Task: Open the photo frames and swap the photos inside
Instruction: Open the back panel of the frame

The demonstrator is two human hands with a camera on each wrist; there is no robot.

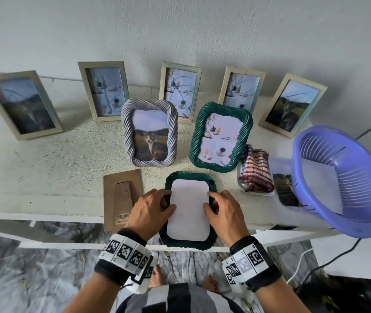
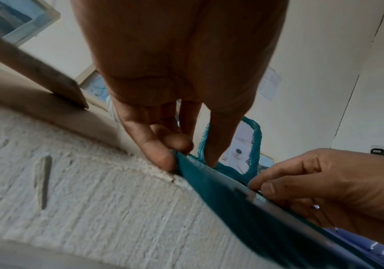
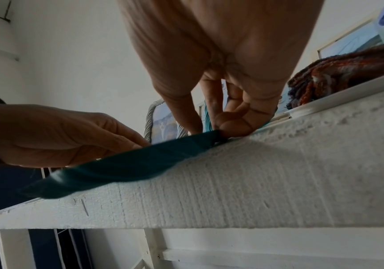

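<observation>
Head view: a dark green twisted-rope photo frame (image 1: 211, 187) lies face down at the near edge of the white textured table (image 1: 62, 159), overhanging it, with a white photo back (image 1: 189, 208) seated in its opening. The left hand (image 1: 150, 211) grips the frame's left rim, and the right hand (image 1: 225, 213) grips the right rim, thumbs resting on the paper. A brown cardboard backing board with stand (image 1: 121, 197) lies just beside the frame on the left. A purple slotted plastic basket (image 1: 315, 213) at the right holds one white sheet; a white shallow tray (image 1: 239, 185) holds a red-checked cloth (image 1: 256, 175). Left wrist view: the left fingers (image 2: 161, 156) pinch the green rim against the table edge. Right wrist view: the right fingers (image 3: 232, 125) curl on the opposite rim. Judged risk: because the frame overhangs the edge, uneven lift may tip it to the floor; thumb pressure may crease or smudge the photo, or shift it out of its recess.
</observation>
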